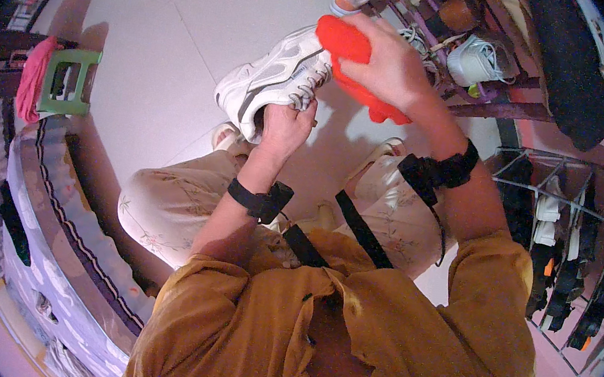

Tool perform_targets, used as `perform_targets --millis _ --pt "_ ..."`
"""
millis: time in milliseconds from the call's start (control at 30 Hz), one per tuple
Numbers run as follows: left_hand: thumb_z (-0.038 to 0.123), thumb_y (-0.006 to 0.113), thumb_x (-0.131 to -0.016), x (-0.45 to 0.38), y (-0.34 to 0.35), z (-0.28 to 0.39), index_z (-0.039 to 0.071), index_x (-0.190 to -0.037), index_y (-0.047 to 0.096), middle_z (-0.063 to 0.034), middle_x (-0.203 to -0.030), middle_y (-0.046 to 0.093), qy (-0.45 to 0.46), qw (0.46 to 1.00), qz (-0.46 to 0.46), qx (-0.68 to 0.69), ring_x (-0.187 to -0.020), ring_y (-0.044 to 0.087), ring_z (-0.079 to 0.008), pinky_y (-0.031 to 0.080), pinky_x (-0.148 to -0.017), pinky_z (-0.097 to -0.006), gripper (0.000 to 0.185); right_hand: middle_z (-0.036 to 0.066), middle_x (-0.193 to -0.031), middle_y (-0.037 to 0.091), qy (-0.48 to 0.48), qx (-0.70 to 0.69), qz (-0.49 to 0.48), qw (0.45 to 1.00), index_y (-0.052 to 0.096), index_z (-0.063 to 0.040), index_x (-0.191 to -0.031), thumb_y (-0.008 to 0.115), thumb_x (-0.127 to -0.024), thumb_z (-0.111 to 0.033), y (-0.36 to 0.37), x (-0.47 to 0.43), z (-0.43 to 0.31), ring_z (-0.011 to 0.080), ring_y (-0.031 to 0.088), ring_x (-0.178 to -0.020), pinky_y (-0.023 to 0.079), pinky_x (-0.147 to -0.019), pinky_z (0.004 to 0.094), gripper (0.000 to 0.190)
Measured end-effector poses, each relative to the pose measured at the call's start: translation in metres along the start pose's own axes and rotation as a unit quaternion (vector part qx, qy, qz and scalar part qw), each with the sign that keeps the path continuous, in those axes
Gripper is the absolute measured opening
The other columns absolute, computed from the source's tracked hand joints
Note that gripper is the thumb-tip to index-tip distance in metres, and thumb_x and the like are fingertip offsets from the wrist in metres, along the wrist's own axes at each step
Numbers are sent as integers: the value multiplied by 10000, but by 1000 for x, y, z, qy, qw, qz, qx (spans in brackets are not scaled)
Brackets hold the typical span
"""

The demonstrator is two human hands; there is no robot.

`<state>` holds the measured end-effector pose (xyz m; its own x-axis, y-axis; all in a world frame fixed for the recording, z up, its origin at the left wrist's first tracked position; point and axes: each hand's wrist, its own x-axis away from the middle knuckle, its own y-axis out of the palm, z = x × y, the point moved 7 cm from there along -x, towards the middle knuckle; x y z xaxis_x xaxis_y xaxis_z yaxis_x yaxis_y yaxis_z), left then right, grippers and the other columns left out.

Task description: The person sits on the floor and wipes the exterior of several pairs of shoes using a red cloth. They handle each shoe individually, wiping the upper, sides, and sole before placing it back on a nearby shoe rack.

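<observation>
A white lace-up sneaker (276,71) is held up over the floor, its toe pointing away and to the right. My left hand (290,123) grips it at the collar and tongue, below the laces. My right hand (386,58) holds a bright red cloth (344,40) against the toe end of the sneaker. Part of the cloth hangs down below my right palm. The fingertips of my right hand are partly hidden by the cloth. Both wrists wear black straps with small devices.
A purple rack (512,111) with shoes stands at the upper right, near my right hand. Further right is a wire rack (537,187) with dark and white items. A green plastic stool (68,106) with a pink cloth (38,77) stands at left, beside a fabric-covered bed (72,240).
</observation>
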<state>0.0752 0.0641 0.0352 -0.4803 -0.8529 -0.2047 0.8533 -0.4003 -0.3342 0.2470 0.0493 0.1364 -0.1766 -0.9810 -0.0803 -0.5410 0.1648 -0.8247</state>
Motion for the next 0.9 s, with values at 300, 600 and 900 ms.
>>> perform_targets --millis 300,600,900 --pt "-12 588 -894 8 1 -19 -19 -1102 630 -62 -951 670 -148 976 12 157 -750 642 -109 508 -561 -272 212 163 -1151 614 -123 -74 -94 985 574 -184 -1282 765 -699 -257 32 17 -39 374 627 -1067 528 -888 466 618" --pt "49 614 -874 -8 -10 -13 -7 -1030 657 -28 -894 669 -216 939 31 266 -702 604 -107 469 -581 -257 171 136 -1210 611 -92 -11 96 991 551 -139 -1338 758 -778 -195 -16 0 -6 287 647 -1089 523 -934 372 600" --pt "157 549 -943 -8 -5 -19 -29 -1155 598 -156 -1137 664 -341 652 55 675 -1024 654 -299 515 -967 -448 286 166 -1201 591 -82 -171 -91 978 536 -159 -1327 745 -760 -240 43 20 -27 350 619 -1097 512 -942 422 610"
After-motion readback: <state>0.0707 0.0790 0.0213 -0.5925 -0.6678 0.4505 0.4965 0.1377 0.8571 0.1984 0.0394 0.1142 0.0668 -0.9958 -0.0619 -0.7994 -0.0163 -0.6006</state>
